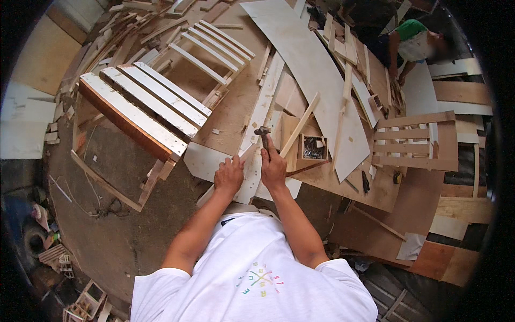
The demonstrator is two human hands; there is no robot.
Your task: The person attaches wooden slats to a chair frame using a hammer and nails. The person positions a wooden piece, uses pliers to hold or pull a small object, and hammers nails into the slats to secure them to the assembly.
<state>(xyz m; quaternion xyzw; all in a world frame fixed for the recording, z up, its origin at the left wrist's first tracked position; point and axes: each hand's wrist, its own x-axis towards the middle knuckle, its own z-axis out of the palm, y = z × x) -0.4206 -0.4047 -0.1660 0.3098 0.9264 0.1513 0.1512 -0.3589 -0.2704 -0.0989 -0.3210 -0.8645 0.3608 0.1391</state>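
My right hand [274, 169] is wrapped round the handle of a hammer [263, 132], its metal head raised beyond my knuckles. Beside it, my left hand [229, 175] has its fingers closed on a light strip of wood [248, 152] that sticks out toward the hammer. Both hands are over a long white-faced board [249, 182] with small marks along it. Just right of the hammer stands a small wooden box [313, 159] holding what look like dark nails. A pale wooden stick [300, 124] slants up next to this box.
At the left stands a slatted wooden frame [142, 102] with white slats; another slatted piece [212, 51] lies behind it. Large white sheets [316, 70] cross the bench. A slatted panel [416, 140] lies right. Another person [410, 45] bends over at the far right. Wood offcuts [115, 37] pile up far left.
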